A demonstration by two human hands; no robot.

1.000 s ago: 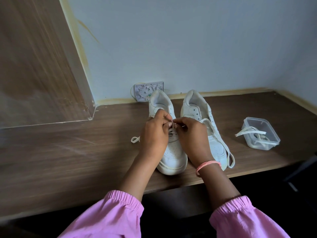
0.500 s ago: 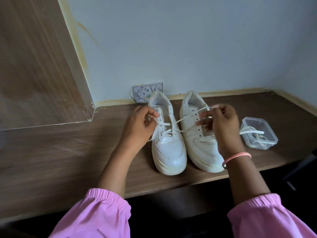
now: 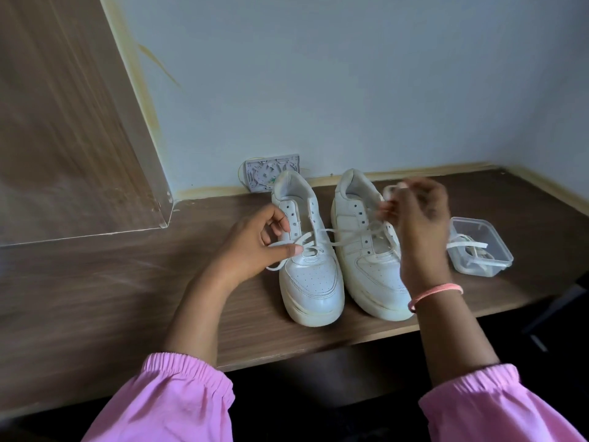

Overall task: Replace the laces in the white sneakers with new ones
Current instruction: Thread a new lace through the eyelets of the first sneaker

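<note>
While both sneakers stand toes-near on the shelf (image 3: 127, 282) | my left hand (image 3: 255, 244) pinches the lace (image 3: 344, 239) beside the left sneaker (image 3: 310, 266) | right hand (image 3: 417, 224), blurred, grips its other end above the right sneaker (image 3: 366, 250) | tub (image 3: 497, 247) of laces far right.

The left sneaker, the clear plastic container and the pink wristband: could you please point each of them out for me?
left sneaker (image 3: 314, 275), head view, on its perforated toe cap.
clear plastic container (image 3: 500, 247), head view, on its right rim.
pink wristband (image 3: 436, 292), head view, mid-band across the right wrist.
</note>
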